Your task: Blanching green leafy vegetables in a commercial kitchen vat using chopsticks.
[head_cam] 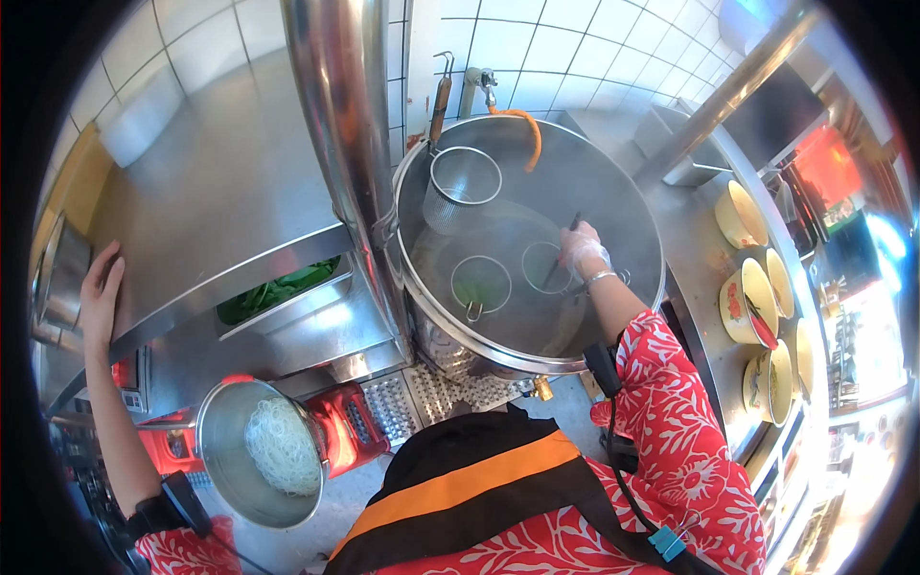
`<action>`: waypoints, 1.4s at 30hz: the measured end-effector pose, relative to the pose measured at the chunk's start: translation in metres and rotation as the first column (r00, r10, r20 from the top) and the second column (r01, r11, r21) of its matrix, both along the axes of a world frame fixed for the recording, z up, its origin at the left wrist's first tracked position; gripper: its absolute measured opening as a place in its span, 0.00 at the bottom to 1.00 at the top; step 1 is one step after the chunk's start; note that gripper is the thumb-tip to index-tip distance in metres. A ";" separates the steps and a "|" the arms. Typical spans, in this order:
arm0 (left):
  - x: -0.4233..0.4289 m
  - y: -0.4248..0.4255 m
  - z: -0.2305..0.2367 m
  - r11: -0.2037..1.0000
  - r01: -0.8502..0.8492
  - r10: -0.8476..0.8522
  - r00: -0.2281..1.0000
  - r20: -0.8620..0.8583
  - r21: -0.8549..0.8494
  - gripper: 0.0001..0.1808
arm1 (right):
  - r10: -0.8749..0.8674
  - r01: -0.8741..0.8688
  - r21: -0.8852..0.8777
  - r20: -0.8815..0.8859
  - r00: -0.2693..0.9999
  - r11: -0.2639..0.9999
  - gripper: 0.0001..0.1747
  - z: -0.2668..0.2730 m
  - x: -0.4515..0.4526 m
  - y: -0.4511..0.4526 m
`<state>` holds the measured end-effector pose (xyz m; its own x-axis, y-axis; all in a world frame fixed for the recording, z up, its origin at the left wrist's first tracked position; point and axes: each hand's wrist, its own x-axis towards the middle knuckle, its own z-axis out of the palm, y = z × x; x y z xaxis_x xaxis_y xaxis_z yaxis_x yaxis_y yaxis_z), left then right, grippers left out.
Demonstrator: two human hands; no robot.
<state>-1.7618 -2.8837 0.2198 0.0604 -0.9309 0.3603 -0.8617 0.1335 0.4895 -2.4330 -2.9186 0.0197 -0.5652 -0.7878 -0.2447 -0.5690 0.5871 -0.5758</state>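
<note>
Over a large round steel boiling pot [647,237], my right hand [583,248] in a clear plastic glove holds dark chopsticks [552,273] pointing down into a wire strainer basket [530,267]. A second strainer [481,285] with green leaves sits in the cloudy water beside it. An unused strainer [466,176] with a wooden handle hangs at the pot's back left rim. My bare left hand [100,291] rests on the left end of the steel shelf [215,172], holding nothing.
Below the shelf is a steel tray of leafy greens [284,287]. A steel bowl of white noodles [284,445] stands by a red crate [348,428]. A steel post [345,108] rises left of the pot. An orange hose [528,126] hangs over it. Several yellow enamel bowls [740,215] stand at right.
</note>
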 end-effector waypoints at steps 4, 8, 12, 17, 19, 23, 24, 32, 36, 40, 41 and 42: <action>0.007 0.003 -0.002 1.000 0.003 -0.003 0.999 -0.046 -0.010 0.19 | 0.240 -0.212 0.161 -0.183 0.953 0.964 0.18 0.036 0.023 0.015; 0.002 -0.001 0.000 1.000 0.010 -0.009 1.000 0.022 -0.010 0.19 | 0.138 -0.134 0.102 -0.034 0.990 0.986 0.18 0.061 0.014 0.023; 0.011 -0.003 -0.006 1.000 0.023 -0.023 1.000 -0.017 -0.004 0.19 | 0.108 -0.113 -0.069 -0.073 0.991 0.991 0.15 0.100 0.013 0.043; 0.006 0.001 -0.004 1.000 0.006 -0.006 1.000 0.007 0.025 0.19 | 0.117 -0.118 -0.159 -0.013 0.993 0.980 0.15 0.127 0.015 0.063; 0.008 -0.002 -0.004 1.000 0.008 -0.007 1.000 -0.008 0.014 0.19 | 0.132 -0.134 -0.150 -0.021 0.991 0.980 0.14 0.119 0.008 0.065; 0.011 -0.001 -0.005 1.000 0.003 -0.003 1.000 -0.009 0.017 0.19 | 0.140 -0.137 -0.096 0.026 0.990 0.986 0.13 0.106 0.006 0.064; 0.010 -0.001 -0.005 1.000 0.002 -0.002 1.000 -0.012 0.015 0.19 | 0.127 -0.121 -0.094 0.066 0.990 0.988 0.13 0.101 0.006 0.063; 0.005 0.000 -0.001 1.000 -0.002 0.002 1.000 -0.015 0.017 0.19 | 0.127 -0.126 -0.017 0.189 0.974 0.992 0.14 0.029 0.002 0.049; 0.004 -0.001 0.000 1.000 0.001 -0.002 1.000 0.030 0.017 0.19 | 0.131 -0.148 0.088 0.176 0.976 0.985 0.18 0.006 -0.015 0.045; 0.010 0.001 -0.004 0.999 -0.036 0.035 0.999 0.024 0.027 0.19 | 0.338 -0.339 0.029 -0.195 0.921 0.940 0.18 0.033 -0.015 0.039; 0.010 0.003 -0.004 0.999 -0.035 0.034 0.999 0.026 0.029 0.19 | 0.240 -0.240 0.013 -0.137 0.961 0.971 0.19 0.059 -0.002 0.044; 0.009 0.004 -0.002 0.999 -0.032 0.031 0.999 0.037 0.030 0.19 | 0.234 -0.234 0.014 -0.131 0.963 0.972 0.19 0.070 0.005 0.048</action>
